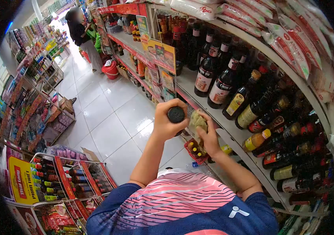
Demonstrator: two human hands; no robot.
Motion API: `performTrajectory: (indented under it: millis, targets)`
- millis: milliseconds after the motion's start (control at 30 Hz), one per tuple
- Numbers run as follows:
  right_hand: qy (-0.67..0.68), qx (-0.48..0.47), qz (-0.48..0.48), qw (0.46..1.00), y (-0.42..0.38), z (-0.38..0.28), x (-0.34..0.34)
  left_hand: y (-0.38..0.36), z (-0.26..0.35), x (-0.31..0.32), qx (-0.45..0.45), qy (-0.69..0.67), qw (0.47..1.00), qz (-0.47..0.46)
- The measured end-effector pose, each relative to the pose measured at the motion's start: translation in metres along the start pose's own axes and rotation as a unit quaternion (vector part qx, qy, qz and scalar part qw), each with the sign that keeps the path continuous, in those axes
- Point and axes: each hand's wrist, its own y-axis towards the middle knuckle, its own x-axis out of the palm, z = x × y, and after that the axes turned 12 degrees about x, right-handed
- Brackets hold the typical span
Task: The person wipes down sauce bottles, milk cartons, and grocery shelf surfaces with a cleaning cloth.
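My left hand (pixel 169 120) is wrapped round a bottle with a dark round cap (pixel 176 114), whose top faces the camera; the body of the bottle is mostly hidden below. Close beside it on the right, my right hand (pixel 209 135) grips a crumpled yellowish-green cloth (pixel 199 121). The cloth is next to the bottle; whether they touch is hard to tell. Both hands are in front of the shelf edge, near dark sauce bottles with pink-and-white labels (pixel 219 94).
Rows of bottles (pixel 249 115) line the shelf on the right, under white and red packets (pixel 288 47). A red basket (pixel 195 150) with bottles is low below my hands. A bottle rack (pixel 67 178) stands lower left. Up the tiled aisle (pixel 112 119), a person (pixel 81 35) stands near a red bucket (pixel 110 69).
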Motion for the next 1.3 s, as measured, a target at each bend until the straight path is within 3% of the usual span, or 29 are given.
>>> performTrajectory:
  millis: [33,67,133,167,233,267,300,367,433,567,633,700,767,800,900,967,1033,1067,1100,1167,1233,1300]
  targets:
    - [-0.126,-0.143,0.0,0.982,-0.002,-0.009,0.001,0.0,-0.002,0.007,0.0,-0.001,1.0,-0.003]
    - [-0.125,-0.144,0.002,0.982,-0.007,-0.016,0.007,0.0,-0.005,0.014,-0.007,0.005,1.0,0.015]
    - [-0.304,-0.281,0.047,0.909,-0.008,-0.028,0.023,0.001,0.001,0.025,-0.063,-0.042,0.996,0.054]
    - [-0.302,-0.285,0.048,0.909,-0.006,-0.034,0.024,0.002,0.0,0.029,-0.059,-0.04,0.996,0.053]
    - [-0.3,-0.255,0.076,0.916,0.001,-0.042,0.022,0.001,-0.01,0.034,0.08,-0.02,0.995,0.063]
    - [-0.319,-0.188,0.037,0.928,0.001,-0.041,0.015,0.001,-0.014,0.032,0.091,-0.005,0.996,-0.007]
    - [-0.32,-0.188,0.034,0.928,0.001,-0.044,0.011,0.001,-0.012,0.032,0.09,-0.004,0.996,-0.004]
    - [-0.22,-0.11,-0.075,0.966,0.003,-0.051,0.004,0.001,-0.007,0.037,0.112,0.082,0.989,-0.05]
    - [-0.229,-0.152,-0.088,0.958,-0.001,-0.044,0.005,-0.001,-0.007,0.037,0.105,0.086,0.989,-0.064]
    - [-0.237,-0.094,-0.035,0.966,-0.005,-0.031,0.021,0.0,0.011,0.028,0.107,0.16,0.977,-0.087]
    - [-0.222,-0.177,-0.068,0.957,-0.004,-0.03,0.03,0.001,0.021,0.021,0.091,0.16,0.976,-0.114]
    - [-0.222,-0.165,-0.066,0.959,-0.003,-0.039,0.042,0.002,0.016,0.002,0.097,0.2,0.964,-0.146]
    - [-0.141,-0.185,-0.073,0.97,0.006,-0.05,0.053,0.0,0.009,-0.02,-0.016,-0.131,0.983,-0.126]
    - [-0.055,-0.135,-0.124,0.982,0.008,-0.057,0.057,-0.006,0.004,-0.036,-0.132,-0.283,0.939,-0.144]
    - [0.047,-0.067,-0.224,0.971,0.018,-0.067,0.054,-0.051,-0.05,-0.07,-0.157,-0.297,0.908,-0.252]
    - [0.066,-0.08,-0.248,0.963,0.028,-0.073,0.057,-0.082,-0.07,-0.066,-0.242,-0.406,0.833,-0.289]
    - [0.172,-0.081,-0.291,0.937,0.04,-0.078,0.067,-0.102,-0.085,-0.057,-0.256,-0.393,0.832,-0.296]
    - [0.167,-0.072,-0.272,0.945,0.049,-0.078,0.07,-0.117,-0.106,-0.051,-0.338,-0.443,0.803,-0.21]
    - [0.143,-0.076,-0.242,0.957,0.048,-0.09,0.075,-0.113,-0.094,-0.052,-0.339,-0.444,0.802,-0.209]
    - [0.078,-0.148,-0.092,0.982,0.051,-0.098,0.092,-0.095,-0.062,-0.051,-0.235,-0.548,0.799,-0.084]
    - [-0.004,-0.283,0.041,0.958,0.055,-0.093,0.105,-0.093,-0.065,-0.052,-0.222,-0.528,0.817,-0.065]
    - [-0.002,-0.322,0.006,0.947,0.045,-0.086,0.108,-0.088,-0.059,-0.056,-0.187,-0.502,0.844,-0.015]
